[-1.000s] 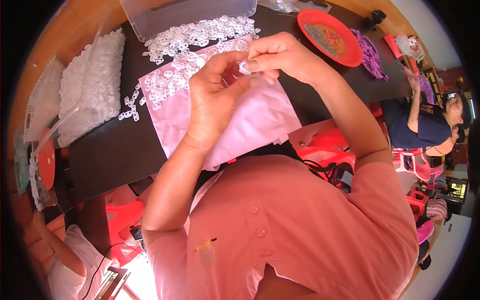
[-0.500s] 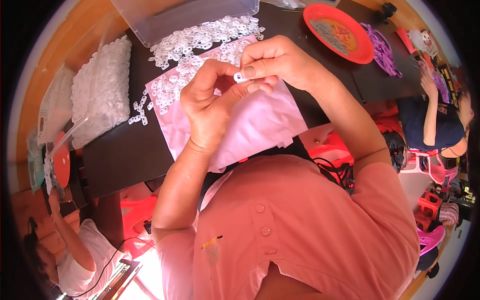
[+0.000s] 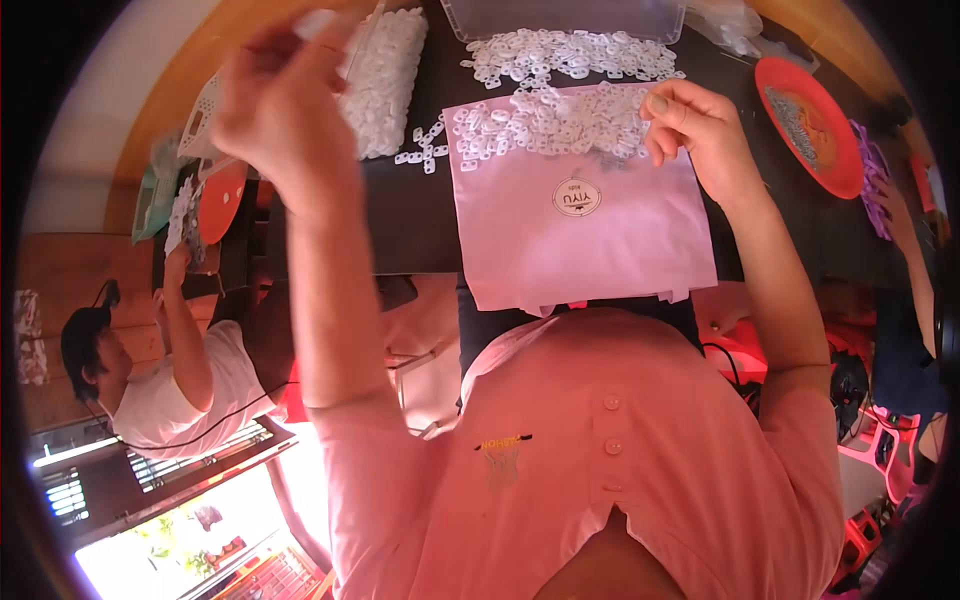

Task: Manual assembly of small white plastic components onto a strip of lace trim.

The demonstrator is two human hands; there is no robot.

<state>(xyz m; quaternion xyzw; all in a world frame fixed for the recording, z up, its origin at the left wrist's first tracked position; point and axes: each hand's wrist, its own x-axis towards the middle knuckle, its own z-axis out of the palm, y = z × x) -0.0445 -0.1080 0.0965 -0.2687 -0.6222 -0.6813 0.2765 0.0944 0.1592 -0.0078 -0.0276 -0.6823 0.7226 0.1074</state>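
My left hand [image 3: 285, 120] is raised at the upper left, smeared by motion, beside a clear bin packed with small white plastic pieces [image 3: 385, 90]. A pale blur shows at its fingertips, too unclear to name. At the right end of a heap of white oval pieces with holes [image 3: 555, 120], my right hand [image 3: 700, 135] has its thumb and fingers curled in. Whatever they hold, if anything, is hidden. That heap lies on the far part of a pink cloth bag [image 3: 590, 250] at the dark table's near edge.
Behind the bag lies another white heap [image 3: 570, 55] against a clear plastic bin [image 3: 560, 15]. Loose pieces [image 3: 430, 145] lie left of the bag. A red plate [image 3: 838, 180] with grey bits stands at right, near purple strips. One person works at left; another's hand shows at right.
My hands were together over the bag around a small white piece; they have parted. The left swung up and left; the right sits at the heap's right end. The view has shifted left.
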